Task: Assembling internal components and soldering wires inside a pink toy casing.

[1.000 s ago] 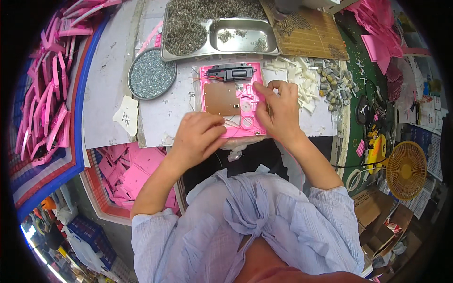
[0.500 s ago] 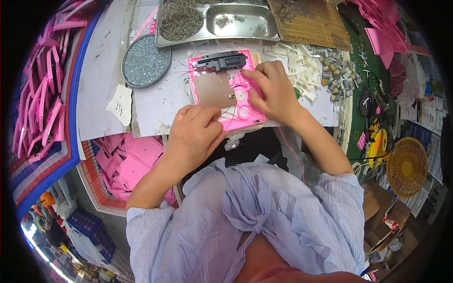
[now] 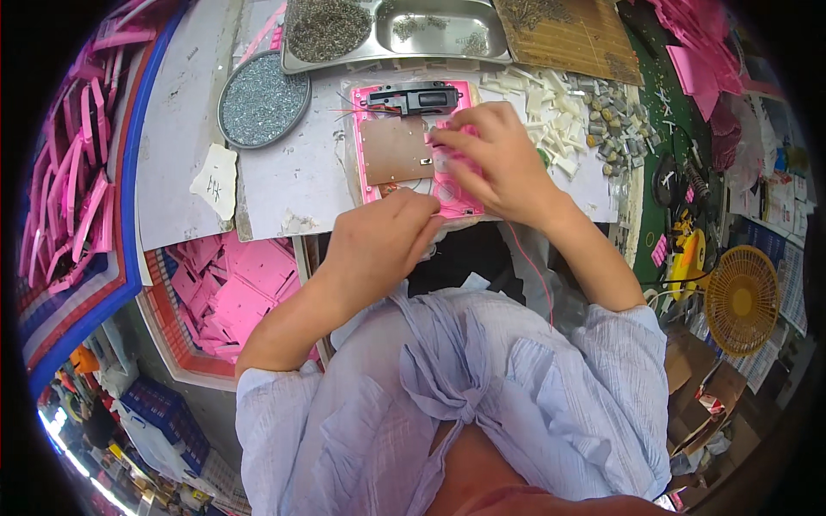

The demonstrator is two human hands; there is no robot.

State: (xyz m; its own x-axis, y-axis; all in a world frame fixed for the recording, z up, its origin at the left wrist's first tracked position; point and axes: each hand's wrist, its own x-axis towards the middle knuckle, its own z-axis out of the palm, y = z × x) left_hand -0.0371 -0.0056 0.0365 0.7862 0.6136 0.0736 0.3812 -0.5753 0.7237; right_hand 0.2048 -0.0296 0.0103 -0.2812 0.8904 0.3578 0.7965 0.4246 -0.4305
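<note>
A pink plastic housing (image 3: 370, 194) lies on the near edge of the table. A black rectangular module (image 3: 422, 100) sits across its far end, and a flat brown board (image 3: 394, 153) covers its middle left. Thin wires run over the board's near side. My left hand (image 3: 379, 234) has its fingers pressed together at the housing's near edge; its fingertips hide whatever they pinch. Over the housing's right side is my right hand (image 3: 508, 168), fingers bent and blurred by motion, so its grip is unclear. A thin red wire (image 3: 532, 262) hangs below it.
Behind the housing stand a metal tray (image 3: 400, 53) of small screws and a round dish (image 3: 263, 101) of small metal parts. White plastic pieces (image 3: 551, 112) and grey cylindrical parts (image 3: 611, 129) lie to the right. Pink parts fill a bin (image 3: 185, 357) at lower left.
My left hand has moved right along the housing's near edge. My right hand's fingers have shifted left and are drawn closer together. The housing appears slightly farther right and up in view.
</note>
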